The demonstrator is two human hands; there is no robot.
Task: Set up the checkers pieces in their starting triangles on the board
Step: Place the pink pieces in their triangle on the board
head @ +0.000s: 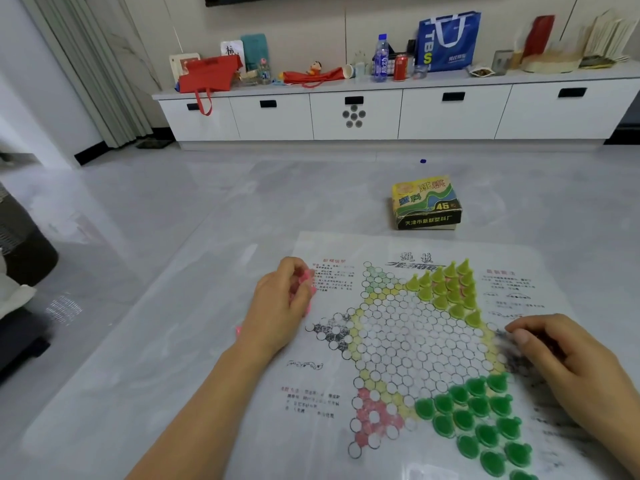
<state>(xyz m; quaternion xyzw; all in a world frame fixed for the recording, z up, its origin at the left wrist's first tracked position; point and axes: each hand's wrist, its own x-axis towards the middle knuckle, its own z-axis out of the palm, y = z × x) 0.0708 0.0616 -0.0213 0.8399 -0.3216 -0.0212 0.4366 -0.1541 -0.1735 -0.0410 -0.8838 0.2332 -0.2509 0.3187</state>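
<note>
Next: left hand (280,303) grips pink pieces (305,277); right hand (568,362) curled (contents unclear). Seat singly, upright, in red triangle (375,419).

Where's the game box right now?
In the head view, the game box sits on the floor just beyond the board's far edge, right of centre, well short of the white cabinet.

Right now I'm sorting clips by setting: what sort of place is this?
Probably a home living room: a long white cabinet along the wall holds a bottle, a can and a tote bag, a curtain hangs at left, and the board lies on the floor.
</note>
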